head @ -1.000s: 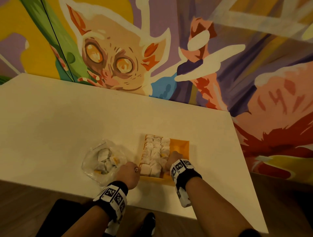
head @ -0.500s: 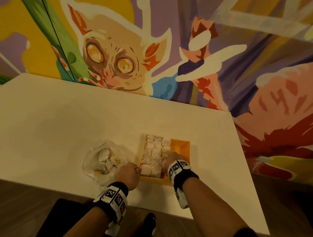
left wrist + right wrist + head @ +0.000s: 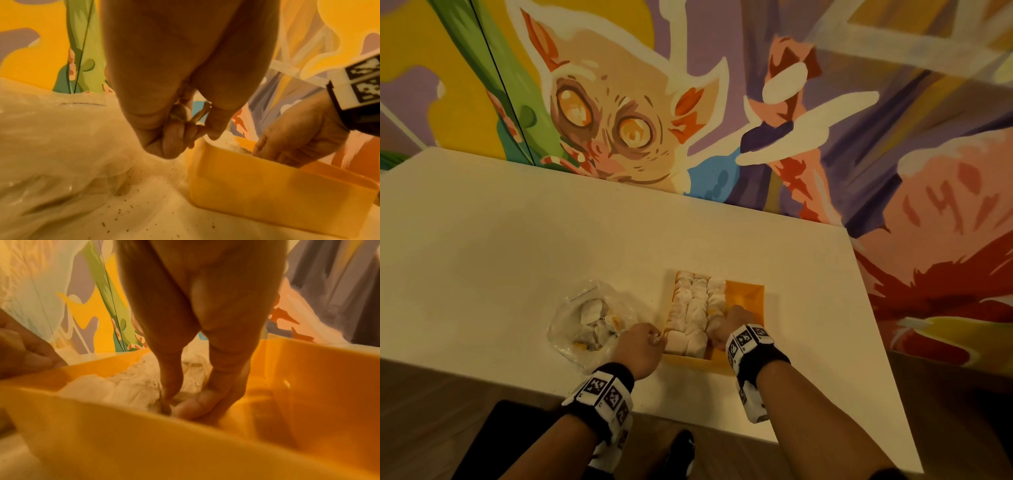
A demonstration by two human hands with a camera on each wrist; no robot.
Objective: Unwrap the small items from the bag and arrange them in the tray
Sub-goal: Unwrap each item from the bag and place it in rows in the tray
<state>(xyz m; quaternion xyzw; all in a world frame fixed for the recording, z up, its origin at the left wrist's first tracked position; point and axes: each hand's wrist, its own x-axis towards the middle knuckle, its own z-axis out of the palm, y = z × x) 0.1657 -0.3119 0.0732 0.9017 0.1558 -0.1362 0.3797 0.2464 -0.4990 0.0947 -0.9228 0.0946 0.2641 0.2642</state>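
White table (image 3: pixel 517 257) under painted mural (image 3: pixel 619 120); right hand (image 3: pixel 726 325) pinching item (image 3: pixel 164 404) inside tray (image 3: pixel 746 298); left hand (image 3: pixel 640 349) beside tray, clutching wrapper (image 3: pixel 197 116).

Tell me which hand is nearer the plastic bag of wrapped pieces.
Left. The left hand sits right at the plastic bag's near right edge, pinching a small wrapper scrap. The right hand is farther away, reaching into the yellow tray beyond the left hand.
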